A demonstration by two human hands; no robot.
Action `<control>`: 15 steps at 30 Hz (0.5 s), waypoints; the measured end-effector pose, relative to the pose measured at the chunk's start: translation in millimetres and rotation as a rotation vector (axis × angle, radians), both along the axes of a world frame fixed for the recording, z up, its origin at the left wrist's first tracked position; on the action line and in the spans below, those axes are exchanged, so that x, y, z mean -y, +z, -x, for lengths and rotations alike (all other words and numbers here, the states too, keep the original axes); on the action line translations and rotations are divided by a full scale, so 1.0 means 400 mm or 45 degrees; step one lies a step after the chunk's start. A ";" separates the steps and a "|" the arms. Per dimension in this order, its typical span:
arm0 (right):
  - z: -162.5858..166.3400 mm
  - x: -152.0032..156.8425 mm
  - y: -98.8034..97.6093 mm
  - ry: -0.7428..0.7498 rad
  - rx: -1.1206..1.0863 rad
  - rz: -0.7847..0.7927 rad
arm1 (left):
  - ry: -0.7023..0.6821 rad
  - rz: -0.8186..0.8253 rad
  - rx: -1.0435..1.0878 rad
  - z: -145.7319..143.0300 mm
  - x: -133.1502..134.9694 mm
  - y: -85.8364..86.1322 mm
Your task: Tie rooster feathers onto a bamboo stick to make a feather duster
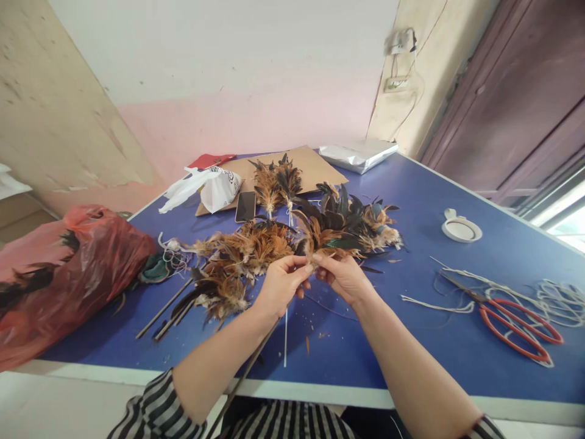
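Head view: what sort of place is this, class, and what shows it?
Probably a small home craft workshop: feather bundles piled on a blue table, red-handled scissors and cut string beside them.

One left hand, one right hand. One pair of red-handled metal scissors, one black rectangular phone, one white plastic bag, one red plastic bag, one round white dish. Brown-and-black feather bunches overlap beyond counting.

Soft glossy feathers, matt blue table, thin red plastic bag, brown cardboard
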State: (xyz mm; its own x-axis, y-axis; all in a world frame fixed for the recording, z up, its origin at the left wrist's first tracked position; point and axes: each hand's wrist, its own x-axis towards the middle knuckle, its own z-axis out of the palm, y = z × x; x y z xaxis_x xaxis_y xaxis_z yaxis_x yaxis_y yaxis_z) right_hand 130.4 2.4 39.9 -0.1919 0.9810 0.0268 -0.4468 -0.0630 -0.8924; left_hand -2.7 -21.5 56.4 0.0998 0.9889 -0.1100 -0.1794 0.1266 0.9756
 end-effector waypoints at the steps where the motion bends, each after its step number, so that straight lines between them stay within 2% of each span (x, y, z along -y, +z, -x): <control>1: 0.000 0.000 0.000 -0.002 0.015 -0.012 | 0.001 -0.002 -0.009 0.000 0.000 -0.001; 6: 0.001 0.001 -0.004 -0.059 0.107 -0.084 | -0.009 -0.007 -0.058 -0.005 -0.002 -0.012; 15: -0.011 -0.003 -0.005 -0.022 0.136 -0.043 | -0.015 0.109 0.020 -0.019 0.000 -0.006</control>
